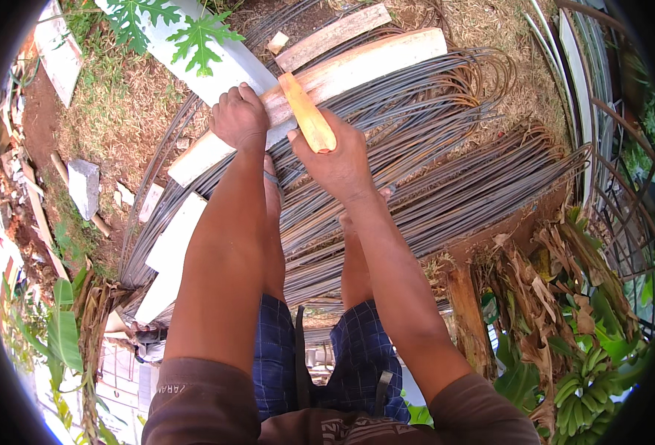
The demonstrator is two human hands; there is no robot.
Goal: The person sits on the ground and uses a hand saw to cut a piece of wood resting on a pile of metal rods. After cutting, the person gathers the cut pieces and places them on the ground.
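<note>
Lying outdoors on grass, bundled steel rods carry 2 planks

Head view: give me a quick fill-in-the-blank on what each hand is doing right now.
1. The right hand grips a yellow wooden ____.
2. The left hand presses on a pale wooden ____.
3. Both lie over a bundle of bent steel rods resting on the ____.

Missing words: handle; plank; ground
</note>
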